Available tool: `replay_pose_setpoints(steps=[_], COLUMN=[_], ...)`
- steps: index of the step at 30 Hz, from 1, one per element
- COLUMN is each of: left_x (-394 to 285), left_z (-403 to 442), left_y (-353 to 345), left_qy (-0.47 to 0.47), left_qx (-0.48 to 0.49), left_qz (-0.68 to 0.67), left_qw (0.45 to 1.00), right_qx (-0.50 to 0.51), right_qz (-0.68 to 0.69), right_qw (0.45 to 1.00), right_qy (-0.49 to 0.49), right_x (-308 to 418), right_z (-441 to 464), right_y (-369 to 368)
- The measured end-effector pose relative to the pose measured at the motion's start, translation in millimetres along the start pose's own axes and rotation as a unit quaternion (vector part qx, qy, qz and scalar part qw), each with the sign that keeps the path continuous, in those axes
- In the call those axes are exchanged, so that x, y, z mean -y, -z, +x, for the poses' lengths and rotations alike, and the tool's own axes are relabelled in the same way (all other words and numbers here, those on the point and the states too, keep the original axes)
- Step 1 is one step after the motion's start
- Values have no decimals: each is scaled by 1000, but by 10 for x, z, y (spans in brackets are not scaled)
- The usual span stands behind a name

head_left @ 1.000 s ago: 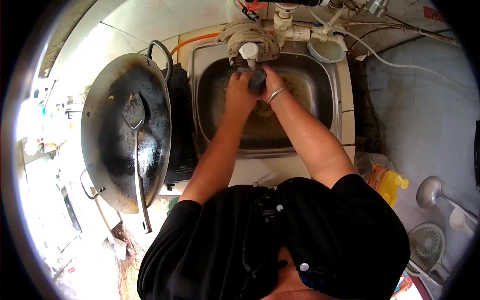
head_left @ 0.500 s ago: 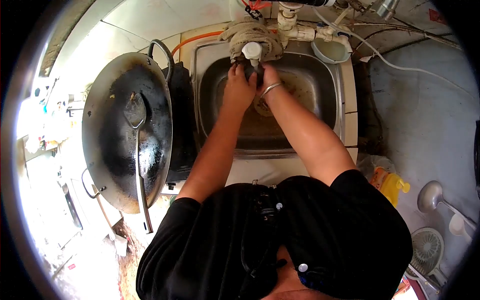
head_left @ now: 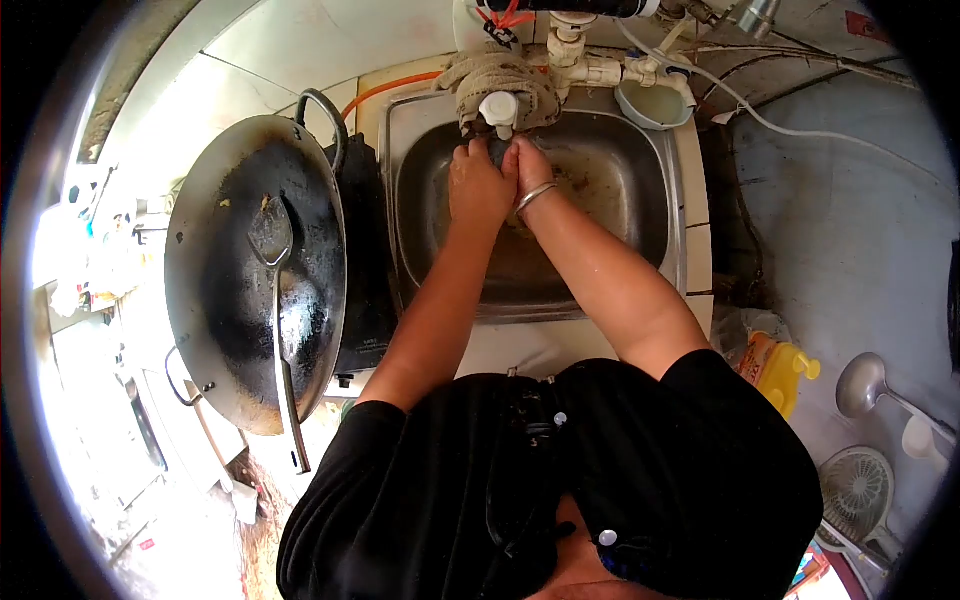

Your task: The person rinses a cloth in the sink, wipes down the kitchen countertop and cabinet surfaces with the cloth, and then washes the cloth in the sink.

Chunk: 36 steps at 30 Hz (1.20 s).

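Note:
Both hands are together under the white-topped tap (head_left: 499,108) at the back of the metal sink (head_left: 540,308). Between them is a small dark item (head_left: 497,150), mostly covered by the fingers; I cannot make out what it is. My left hand (head_left: 481,185) curls round it from the left. On its right side, my right hand (head_left: 531,168) has its fingers pressed together and touches the left one. A silver bangle (head_left: 534,196) circles the right wrist. A grey cloth (head_left: 500,75) is wrapped around the pipe behind the tap.
A large wok (head_left: 215,290) with a long-handled spatula (head_left: 281,330) in it stands left of the sink, over a black stove. A bowl (head_left: 655,105) sits at the sink's back right corner. At the right are a yellow bottle (head_left: 780,375), a ladle (head_left: 862,385) and a strainer (head_left: 857,485).
Both hands have shifted slightly around the dark item under the tap. My right hand has turned and its wrist has moved left, closer to my left hand.

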State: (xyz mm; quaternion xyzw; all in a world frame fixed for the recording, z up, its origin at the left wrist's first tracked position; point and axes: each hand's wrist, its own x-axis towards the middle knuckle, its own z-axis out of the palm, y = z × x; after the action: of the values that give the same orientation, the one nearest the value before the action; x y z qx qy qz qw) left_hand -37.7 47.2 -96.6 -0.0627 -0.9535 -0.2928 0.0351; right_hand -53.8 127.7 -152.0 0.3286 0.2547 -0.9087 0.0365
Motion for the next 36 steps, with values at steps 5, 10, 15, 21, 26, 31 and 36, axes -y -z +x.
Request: replay_pose_setpoints(steps=[5, 10, 15, 21, 26, 31, 36], left_x=[-17, -206, -245, 59, 100, 226, 347], left_z=[-17, -31, -81, -215, -417, -657, -889], left_y=[51, 317, 428, 475, 841, 1001, 1189], left_qy=[-30, 10, 28, 5, 4, -45, -73], left_qx=[-11, 62, 107, 54, 67, 124, 173], left_qz=[-8, 3, -19, -45, -96, -118, -56], left_qw=[999, 998, 994, 997, 993, 984, 981], right_qx=[-34, -28, -4, 78, 29, 157, 93], right_qz=[-61, -103, -191, -637, -689, -767, -811], right_qw=[997, 993, 974, 688, 511, 306, 294], right_qy=[28, 39, 119, 338, 513, 542, 498], right_x=[14, 45, -14, 388, 786, 774, 710], right_z=[-121, -276, -230, -634, -1092, -906, -793], right_y=[-61, -140, -27, -179, -435, -556, -616])
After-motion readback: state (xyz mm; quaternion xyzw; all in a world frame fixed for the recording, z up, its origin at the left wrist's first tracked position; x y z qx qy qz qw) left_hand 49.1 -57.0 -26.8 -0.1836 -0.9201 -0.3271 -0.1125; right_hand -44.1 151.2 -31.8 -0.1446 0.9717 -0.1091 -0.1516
